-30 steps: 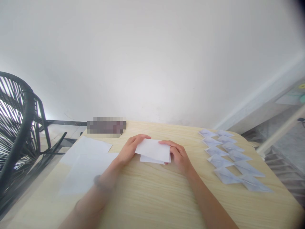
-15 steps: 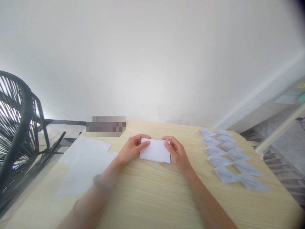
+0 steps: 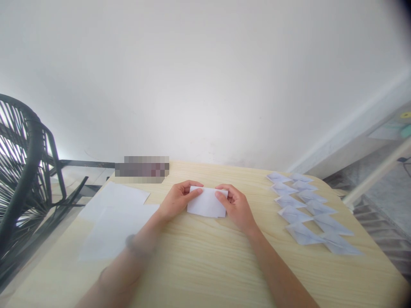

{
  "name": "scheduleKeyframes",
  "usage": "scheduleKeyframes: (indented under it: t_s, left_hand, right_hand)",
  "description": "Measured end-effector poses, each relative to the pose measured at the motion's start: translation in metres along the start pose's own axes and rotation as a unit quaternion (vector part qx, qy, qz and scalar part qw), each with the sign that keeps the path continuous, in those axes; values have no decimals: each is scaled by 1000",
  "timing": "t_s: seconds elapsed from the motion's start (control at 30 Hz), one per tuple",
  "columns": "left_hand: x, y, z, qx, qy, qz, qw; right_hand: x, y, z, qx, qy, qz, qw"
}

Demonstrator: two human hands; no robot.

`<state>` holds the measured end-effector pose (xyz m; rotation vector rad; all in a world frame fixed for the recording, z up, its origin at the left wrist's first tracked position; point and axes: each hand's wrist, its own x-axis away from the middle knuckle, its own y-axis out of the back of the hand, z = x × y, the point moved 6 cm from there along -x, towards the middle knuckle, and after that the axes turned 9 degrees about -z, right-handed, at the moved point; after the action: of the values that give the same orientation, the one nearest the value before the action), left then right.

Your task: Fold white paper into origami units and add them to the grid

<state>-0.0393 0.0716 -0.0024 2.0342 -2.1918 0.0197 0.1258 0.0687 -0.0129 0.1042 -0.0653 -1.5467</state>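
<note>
wht paper (image 3: 206, 204), folded, rect., btwn hands (image 3: 238, 206)

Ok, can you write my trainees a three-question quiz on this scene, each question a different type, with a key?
1. Short answer: What do the left hand and right hand hold between them?
2. True or false: The flat white sheets lie on the right side of the table.
3. Multiple choice: The folded paper shapes are laid out in how many columns going away from the person? A) one B) two C) four

Key:
1. A piece of white paper.
2. False; they lie on the left side.
3. B
</note>
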Motion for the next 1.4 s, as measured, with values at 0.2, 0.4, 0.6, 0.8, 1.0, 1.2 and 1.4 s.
scheduleKeyframes:
  t_s: [0.2, 0.4, 0.6, 0.8, 1.0, 1.2, 1.4]
  left_hand:
    - [-1, 0, 0, -5, -7, -11, 1000]
    - [1, 1, -1, -12, -5, -21, 1000]
    - [1, 1, -1, -18, 5, -21, 1000]
    - [0, 2, -1, -23, -4, -25, 999]
    - [0, 2, -2, -30, -11, -33, 999]
    - [0, 2, -3, -27, -12, -32, 999]
    - [0, 3, -1, -37, -10, -42, 998]
  right_hand:
    - [-1, 0, -1, -4, -5, 6, 1000]
    - [0, 0, 2, -10, -13, 8, 1000]
    - [0, 0, 1, -22, -35, 7, 999]
    - [0, 0, 1, -30, -31, 12, 999]
    - [0, 1, 1, -22, -30, 20, 999]
    - [0, 0, 0, -22, -33, 28, 999]
    - [1, 0, 1, -11, -31, 30, 999]
